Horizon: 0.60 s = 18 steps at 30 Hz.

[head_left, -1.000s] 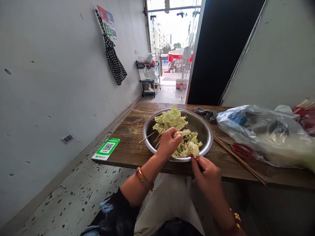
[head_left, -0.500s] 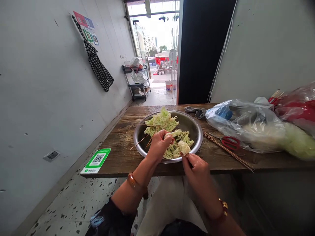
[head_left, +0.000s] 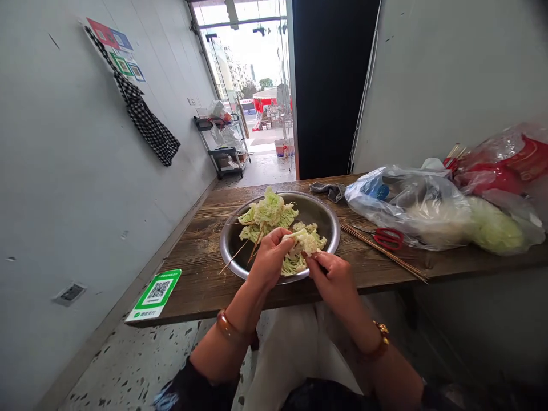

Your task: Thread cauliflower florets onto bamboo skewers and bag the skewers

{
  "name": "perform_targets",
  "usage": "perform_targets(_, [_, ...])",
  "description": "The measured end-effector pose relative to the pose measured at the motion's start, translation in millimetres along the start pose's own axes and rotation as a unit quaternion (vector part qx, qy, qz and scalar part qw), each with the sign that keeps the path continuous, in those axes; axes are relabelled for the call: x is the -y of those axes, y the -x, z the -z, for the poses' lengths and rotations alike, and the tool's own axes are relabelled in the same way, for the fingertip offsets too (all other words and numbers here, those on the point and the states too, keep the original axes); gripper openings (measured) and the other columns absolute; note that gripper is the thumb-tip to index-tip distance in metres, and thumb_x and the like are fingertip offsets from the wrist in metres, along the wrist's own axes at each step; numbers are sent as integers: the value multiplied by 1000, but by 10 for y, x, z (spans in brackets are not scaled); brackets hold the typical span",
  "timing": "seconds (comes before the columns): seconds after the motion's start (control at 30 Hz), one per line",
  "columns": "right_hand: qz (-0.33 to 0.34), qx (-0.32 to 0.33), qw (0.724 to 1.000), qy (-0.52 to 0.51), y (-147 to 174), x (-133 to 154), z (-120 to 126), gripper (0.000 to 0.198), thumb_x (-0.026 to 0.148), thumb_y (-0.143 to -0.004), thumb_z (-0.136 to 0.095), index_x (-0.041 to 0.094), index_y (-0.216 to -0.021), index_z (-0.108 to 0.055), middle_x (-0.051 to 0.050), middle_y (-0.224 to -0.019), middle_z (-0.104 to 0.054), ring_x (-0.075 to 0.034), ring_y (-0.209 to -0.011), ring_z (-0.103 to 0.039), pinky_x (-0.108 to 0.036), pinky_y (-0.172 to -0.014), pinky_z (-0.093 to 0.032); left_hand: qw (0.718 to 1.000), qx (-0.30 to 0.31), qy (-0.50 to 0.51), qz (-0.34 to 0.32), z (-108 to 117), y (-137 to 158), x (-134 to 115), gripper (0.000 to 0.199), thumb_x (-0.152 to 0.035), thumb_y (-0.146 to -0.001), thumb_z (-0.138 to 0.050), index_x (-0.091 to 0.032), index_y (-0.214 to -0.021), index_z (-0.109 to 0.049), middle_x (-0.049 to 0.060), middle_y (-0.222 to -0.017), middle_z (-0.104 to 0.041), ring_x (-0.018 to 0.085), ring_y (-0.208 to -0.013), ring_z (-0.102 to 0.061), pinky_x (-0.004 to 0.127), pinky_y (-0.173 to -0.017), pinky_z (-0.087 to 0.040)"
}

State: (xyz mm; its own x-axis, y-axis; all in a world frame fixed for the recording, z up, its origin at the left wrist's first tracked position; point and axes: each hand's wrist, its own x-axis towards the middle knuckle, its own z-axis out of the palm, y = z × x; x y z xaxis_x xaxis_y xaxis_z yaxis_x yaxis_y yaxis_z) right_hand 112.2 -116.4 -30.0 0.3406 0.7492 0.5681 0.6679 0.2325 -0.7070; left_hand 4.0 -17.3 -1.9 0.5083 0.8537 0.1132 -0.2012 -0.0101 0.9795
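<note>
My left hand (head_left: 274, 254) is closed on a pale cauliflower floret (head_left: 306, 242), gripping its stem side over the steel basin (head_left: 226, 254). My right hand (head_left: 331, 273) is also closed, its fingertips pinching cauliflower at the floret's near right side. The two hands almost meet, and I cannot tell where one piece ends and another begins. Behind them in the basin, skewered cauliflower (head_left: 269, 210) is heaped at the left, its thin sticks (head_left: 234, 257) reaching over the rim. Loose florets (head_left: 295, 264) lie under the hands, partly hidden by them.
On the wooden table (head_left: 192, 285), bamboo skewers (head_left: 385, 254) and red-handled scissors (head_left: 389, 238) lie right of the basin. Beyond them are a clear plastic bag (head_left: 428, 211) of vegetables and a grey cloth (head_left: 329, 190). A green QR-code card (head_left: 156, 294) lies at the left corner.
My hands have come together, bringing the right hand's cauliflower up against the piece in the left. The whole view has shifted a little, so the table appears further left.
</note>
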Motion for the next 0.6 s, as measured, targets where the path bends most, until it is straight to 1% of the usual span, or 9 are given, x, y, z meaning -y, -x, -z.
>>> perform_targets(0.07, [-20, 18, 999, -35, 13, -30, 37, 31, 30, -93, -49, 20, -67, -62, -1, -66, -66, -15, -62, -61, -26, -60, -44, 1000, 0, 9, 9, -13, -1, -22, 19, -29, -69, -69, -16, -74, -56, -4, -65, -53, 7, -59, -45, 19, -57, -35])
perform_targets(0.13, [-30, 31, 997, -61, 45, -62, 50, 25, 32, -92, -51, 19, -83, -70, -2, -74, -71, -17, -68, -65, -27, -65, -49, 1000, -11, 17, 15, -17, -2, -31, 21, -30, -69, -70, -16, -77, -57, -4, -66, -53, 7, -59, -45, 19, -57, -35])
perform_targets(0.2, [-34, 34, 996, -74, 75, -86, 39, 24, 33, -92, -52, 20, -94, -72, -4, -84, -75, -19, -76, -69, -30, -70, -52, 1000, -18, 19, 17, -15, -2, -27, 23, -32, -69, -71, -17, -80, -58, -4, -67, -54, 7, -60, -45, 19, -57, -35])
perform_targets(0.3, [-29, 15, 997, -75, 95, -101, 0, 24, 32, -92, -52, 22, -97, -74, -6, -94, -76, -22, -85, -71, -34, -77, -54, 1000, -7, 11, 4, -6, -6, -8, 26, -39, -72, -69, -16, -77, -60, -3, -67, -53, 8, -62, -45, 20, -59, -36])
perform_targets(0.37, [-17, 7, 997, -78, 96, -100, -24, 24, 31, -92, -52, 22, -98, -74, -6, -97, -76, -22, -88, -71, -36, -80, -55, 1000, 5, 16, -1, -1, -10, 5, 29, -44, -76, -66, -16, -75, -60, -2, -67, -53, 9, -63, -46, 21, -61, -38])
perform_targets(0.47, [-5, 6, 997, -82, 104, -85, -47, 24, 30, -93, -51, 23, -99, -73, -5, -95, -76, -21, -87, -71, -34, -79, -55, 1000, 11, 18, 6, 5, -13, 16, 30, -44, -76, -67, -15, -71, -58, -2, -65, -52, 8, -61, -45, 21, -61, -38])
perform_targets(0.6, [-16, -17, 997, -78, 117, -62, -67, 25, 29, -94, -49, 22, -95, -73, -6, -91, -76, -20, -83, -71, -32, -75, -54, 1000, 21, 4, 15, 10, -17, 15, 32, -42, -74, -70, -15, -67, -56, -3, -63, -50, 8, -60, -43, 21, -59, -36])
